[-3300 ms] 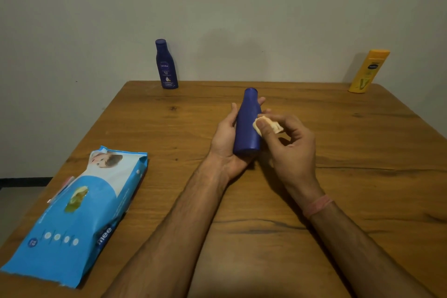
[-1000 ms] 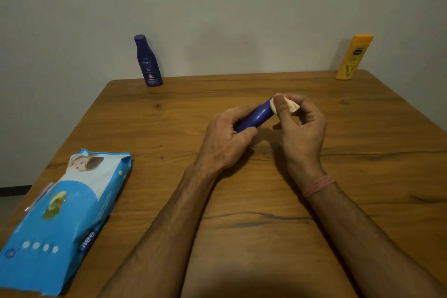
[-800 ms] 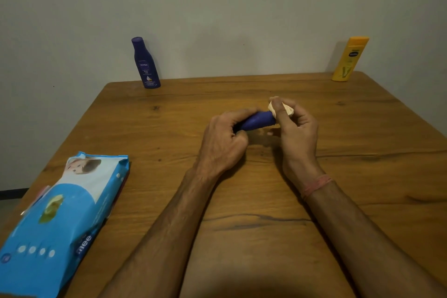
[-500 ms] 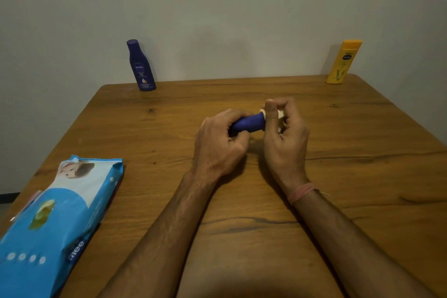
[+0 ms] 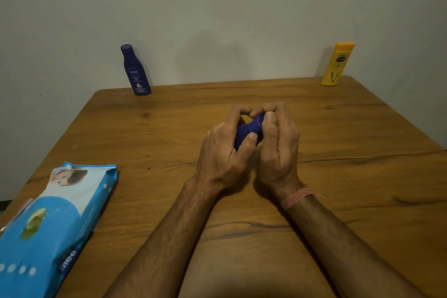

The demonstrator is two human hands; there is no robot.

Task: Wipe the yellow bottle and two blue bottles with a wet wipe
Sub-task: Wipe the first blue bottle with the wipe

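Note:
A small blue bottle (image 5: 249, 129) lies tilted between my hands over the middle of the wooden table (image 5: 362, 176). My left hand (image 5: 222, 152) grips its lower body, thumb across the front. My right hand (image 5: 278, 147) curls over the bottle's upper end, thumb pressed against it. The wet wipe is hidden inside that hand. A second blue bottle (image 5: 135, 72) stands upright at the far left edge by the wall. The yellow bottle (image 5: 337, 65) stands at the far right corner.
A blue pack of wet wipes (image 5: 48, 220) lies at the near left of the table, partly past the frame's edge. A plain wall runs right behind the table's far edge. A pink band circles my right wrist (image 5: 297, 197).
The bottle went from upright to lying nearly flat between my hands. My right hand closed over its top end, and the wipe, seen at my fingertips before, is now covered.

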